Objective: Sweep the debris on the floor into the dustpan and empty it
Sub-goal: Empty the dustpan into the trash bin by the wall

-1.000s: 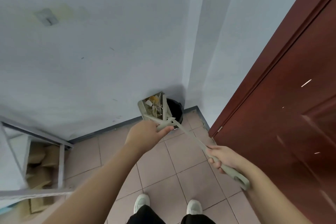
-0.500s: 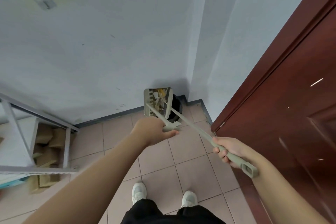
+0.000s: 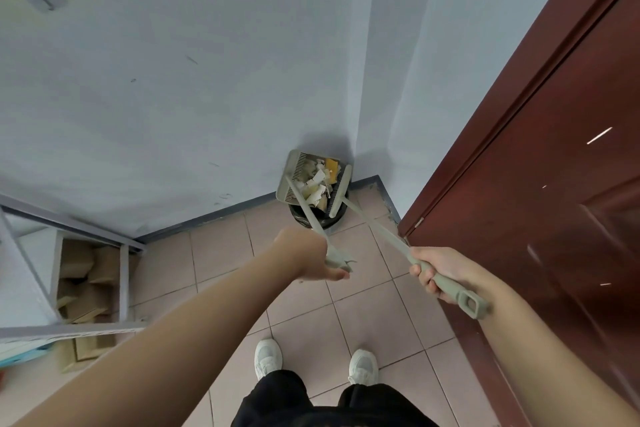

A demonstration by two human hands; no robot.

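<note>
Pale blue walls meet in a corner at twelve o'clock from where I stand, and the dustpan (image 3: 289, 191) is up there, raised over a black bin (image 3: 334, 221) that sits on the floor against the skirting. The pan is tipped on its side with its mouth toward one o'clock, and the debris (image 3: 317, 182), pale paper scraps and one yellow piece, is heaped inside it. I cannot tell whether any of it has dropped into the bin yet.

The broom head (image 3: 341, 191) stands just beside the pan's open side at one o'clock, close against the heap, placed as if to rake the load out.

My left hand (image 3: 308, 258) is wrapped round the near end of the dustpan handle (image 3: 304, 208), fingers curled under it. My right hand (image 3: 440, 274), at three o'clock, is clenched in a full fist round the broom handle (image 3: 381, 232) near its looped end.

I judge the sweeping finished, since the load is in the pan, and the emptying only begun. What is left is to tip or push the scraps down into the bin.

Farther out, pink floor tiles (image 3: 363, 315) run back to my white shoes (image 3: 268, 357) at six o'clock. A dark red door (image 3: 554, 184) fills the three o'clock side, and a grey rack (image 3: 123, 281) with cardboard boxes (image 3: 79, 274) stands at nine.
</note>
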